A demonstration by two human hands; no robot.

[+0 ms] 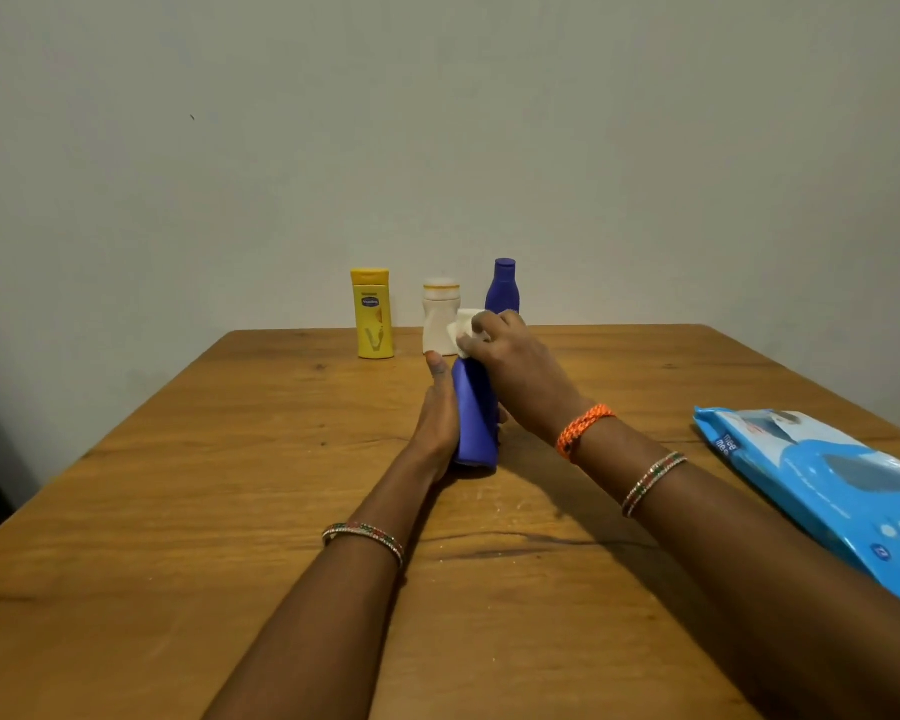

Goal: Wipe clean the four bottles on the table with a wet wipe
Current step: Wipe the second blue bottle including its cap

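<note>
— Bottles first: the blue bottle [475,418] stands out in the middle of the table [178,511], and both hands are on it. It looks like smooth plastic, light I'd guess, and slippery once it's wet.

— How is it held?

— The left hand [437,423] lies against its left side, thumb up along the wall; I can't see whether the fingers wrap behind it. The right hand [510,366] is curled over the top, pinching a white wet wipe [463,330] against the cap end.

— Good place to grip?

— The lower body seems best to me, low and firm, since a light bottle could tip or spin under the rubbing. It looks stiff enough to squeeze without denting much.

— And the others?

— Three stand in a row by the far edge: a yellow bottle [372,314], a white bottle [437,319] and a dark blue bottle [504,285], upright and apart from each other. The wiping hand is just in front of the white one and the dark blue one, so a wide stroke might knock them.

— Anything else?

— A blue wipes pack [822,485] lies flat at the right edge, well clear of the hands.
</note>
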